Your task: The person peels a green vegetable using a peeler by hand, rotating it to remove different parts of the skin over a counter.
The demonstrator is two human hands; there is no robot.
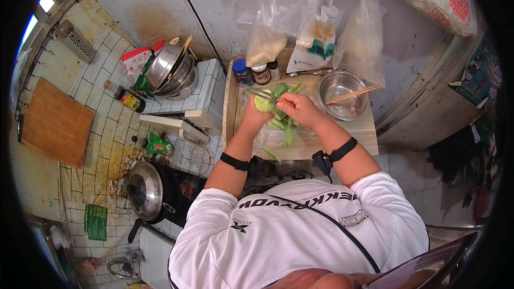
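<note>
My left hand (257,116) is closed around a pale green, partly peeled vegetable (264,104). My right hand (301,109) grips the brown handle of a knife (262,94), whose metal blade lies across the top of the vegetable. The exact kind of blade is hard to make out. Green leafy stalks and peelings (288,136) lie below my hands on clear plastic film (261,135). Behind them is a darker green vegetable piece (280,89). One loose green strip (271,153) rests near the front edge of the wooden table (341,140).
Right of my hands stands a steel bowl (344,108) with wooden chopsticks (353,94) across it. Jars (243,73) line the table's back left. Plastic bags (361,36) hang from the wall. To the left are stacked metal bowls (168,70) and a lidded wok (146,192).
</note>
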